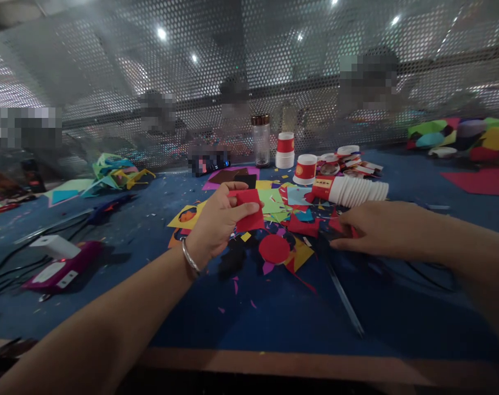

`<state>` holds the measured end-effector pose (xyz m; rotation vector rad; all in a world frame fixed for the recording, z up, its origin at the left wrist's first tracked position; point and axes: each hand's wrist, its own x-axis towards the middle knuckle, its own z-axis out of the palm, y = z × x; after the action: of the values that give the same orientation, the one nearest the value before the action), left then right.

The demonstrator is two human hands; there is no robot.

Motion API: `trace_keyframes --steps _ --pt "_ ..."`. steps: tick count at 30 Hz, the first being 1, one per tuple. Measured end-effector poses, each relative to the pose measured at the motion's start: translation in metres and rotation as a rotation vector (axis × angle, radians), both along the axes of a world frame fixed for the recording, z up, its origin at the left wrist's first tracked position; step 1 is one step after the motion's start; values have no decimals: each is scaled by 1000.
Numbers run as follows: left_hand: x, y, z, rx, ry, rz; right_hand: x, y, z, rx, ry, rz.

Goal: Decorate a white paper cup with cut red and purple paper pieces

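Observation:
My left hand, with a silver bangle at the wrist, pinches a square of red paper between thumb and fingers above the table. On the right, my right hand is low over the paper scraps, thumb and fingers apart. Its fingertips are at the dark end of a slim metal tool, possibly scissors, whose long shaft points towards me; whether they touch it is unclear. A red paper disc lies between my hands. Around it are yellow paper, green paper and small offcuts.
Tipped-over stacked paper cups lie behind my right hand. Upright cups, a glass bottle and a phone stand farther back. At left are a purple power strip with a white plug and cables. A perforated metal screen rises behind.

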<state>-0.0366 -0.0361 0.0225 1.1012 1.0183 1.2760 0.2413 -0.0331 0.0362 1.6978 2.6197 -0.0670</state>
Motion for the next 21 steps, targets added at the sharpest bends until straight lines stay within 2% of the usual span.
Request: trace_keyframes --steps 4,8,11,16,21 --pt "2 -1 0 18 -40 18 -23 -2 -3 141 -64 -43" --pt "-2 4 -2 74 -60 48 -44 -1 -13 145 -120 45" --pt "-4 9 -4 80 -84 42 -48 1 -19 163 -137 55" --pt "2 10 -7 -32 -105 -99 -46 5 -19 215 -113 87" --pt "9 6 -9 -49 -33 -310 -49 1 -19 337 -21 162"
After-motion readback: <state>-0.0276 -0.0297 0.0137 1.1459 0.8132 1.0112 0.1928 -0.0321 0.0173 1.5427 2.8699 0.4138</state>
